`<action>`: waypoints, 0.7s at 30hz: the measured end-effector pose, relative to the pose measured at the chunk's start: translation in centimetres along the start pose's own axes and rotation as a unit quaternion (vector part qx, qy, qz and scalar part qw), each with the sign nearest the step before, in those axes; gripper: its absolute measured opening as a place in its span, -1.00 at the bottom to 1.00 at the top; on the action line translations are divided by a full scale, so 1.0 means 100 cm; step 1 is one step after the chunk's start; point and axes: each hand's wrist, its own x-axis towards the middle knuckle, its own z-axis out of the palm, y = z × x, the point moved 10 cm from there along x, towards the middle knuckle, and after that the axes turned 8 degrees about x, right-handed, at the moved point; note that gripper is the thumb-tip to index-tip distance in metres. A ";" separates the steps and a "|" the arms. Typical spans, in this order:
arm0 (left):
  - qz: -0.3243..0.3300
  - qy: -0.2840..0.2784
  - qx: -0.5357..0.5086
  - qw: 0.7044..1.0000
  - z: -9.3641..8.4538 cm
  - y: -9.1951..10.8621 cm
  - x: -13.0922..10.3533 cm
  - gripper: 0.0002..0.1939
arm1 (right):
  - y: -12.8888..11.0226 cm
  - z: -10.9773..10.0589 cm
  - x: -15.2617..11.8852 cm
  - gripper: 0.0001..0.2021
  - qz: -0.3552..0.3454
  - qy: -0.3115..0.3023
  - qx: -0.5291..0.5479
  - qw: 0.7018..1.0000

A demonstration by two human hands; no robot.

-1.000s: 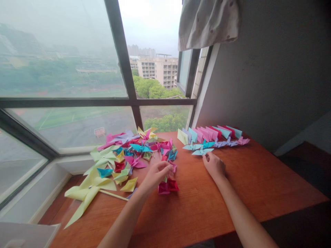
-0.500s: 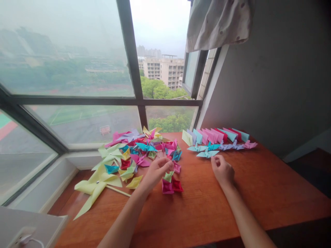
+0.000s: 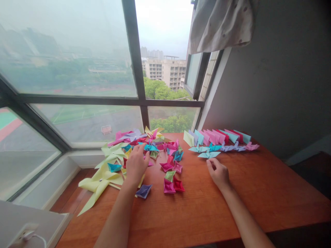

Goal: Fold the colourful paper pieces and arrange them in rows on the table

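My left hand (image 3: 137, 164) reaches over the pile of folded paper on the left, its thumb apart from the fingers. Close to its fingertips lies a bright blue paper crane (image 3: 150, 146). Part of the pile is hidden under the hand. Below the wrist sits a purple paper boat (image 3: 144, 191). My right hand (image 3: 218, 173) rests on the table with fingers curled in and thumb against them, nothing visible between them. Just beyond it is a light blue paper crane (image 3: 209, 155). Between the hands stand paper boats, among them a magenta one (image 3: 169, 186) and a green one (image 3: 170, 176).
A large yellow paper pinwheel (image 3: 100, 181) lies at the left of the wooden table (image 3: 196, 213). At the back right stands a row of folded paper pieces (image 3: 214, 137), with several cranes (image 3: 232, 146) before it. Windows border the far side; a curtain (image 3: 222, 26) hangs above.
My left hand has moved left and away from me, from the pink boats to the pile. The purple boat is now in view. My right hand has drawn slightly back from the light blue crane.
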 end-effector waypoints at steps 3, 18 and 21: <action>0.069 -0.005 0.016 0.997 0.006 0.020 -0.005 -0.69 | 0.002 -0.001 0.000 -0.64 0.004 0.000 0.006 1.000; 0.035 0.036 -0.368 0.929 -0.020 0.035 -0.008 -0.85 | -0.008 -0.007 0.003 -0.63 0.051 0.001 0.112 0.992; 0.043 -0.069 -0.501 0.862 -0.004 0.059 -0.016 -0.89 | -0.027 0.001 -0.002 -0.63 0.079 -0.024 0.206 0.975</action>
